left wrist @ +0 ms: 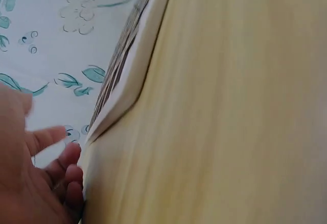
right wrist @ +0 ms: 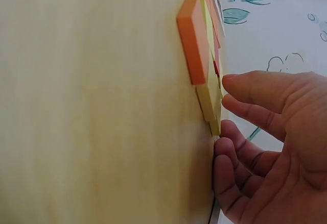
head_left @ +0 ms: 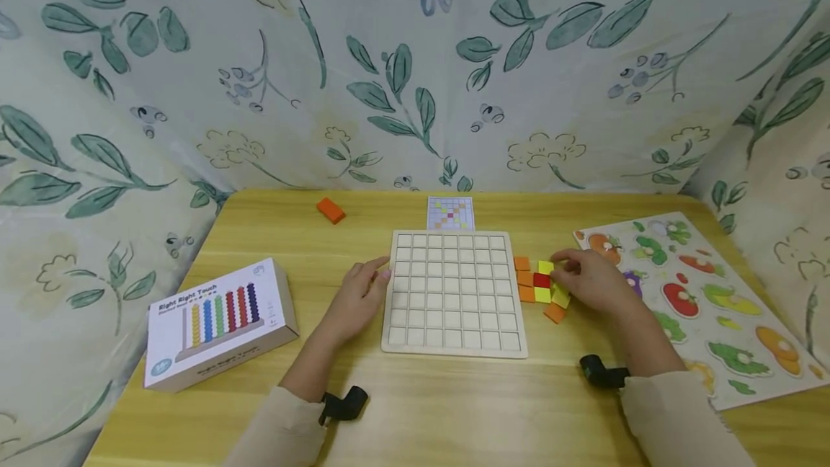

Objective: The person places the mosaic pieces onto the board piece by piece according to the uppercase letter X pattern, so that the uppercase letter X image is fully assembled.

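A square wooden grid board (head_left: pixel 452 290) lies at the middle of the table. Beside its left edge is my left hand (head_left: pixel 359 298), fingers loosely bent and fingertips right at the rim; in the left wrist view this hand (left wrist: pixel 46 178) holds nothing. Small square tiles cluster at the board's right side: several orange tiles (head_left: pixel 527 294), a red tile (head_left: pixel 542 280) and several yellow tiles (head_left: pixel 543 295). My right hand (head_left: pixel 593 279) reaches over the cluster's right side. In the right wrist view, its thumb and fingertips (right wrist: pixel 230 83) are at the yellow tiles (right wrist: pixel 207 101), near a tilted orange tile (right wrist: pixel 193 45).
Behind the board lies a small pattern card (head_left: pixel 450 213) with coloured squares. An orange block (head_left: pixel 331 210) sits at the back left. At left stands a bead toy box (head_left: pixel 220 323); at right lies a vegetable puzzle board (head_left: pixel 707 301). Floral cloth (head_left: pixel 415 70) hangs behind the table.
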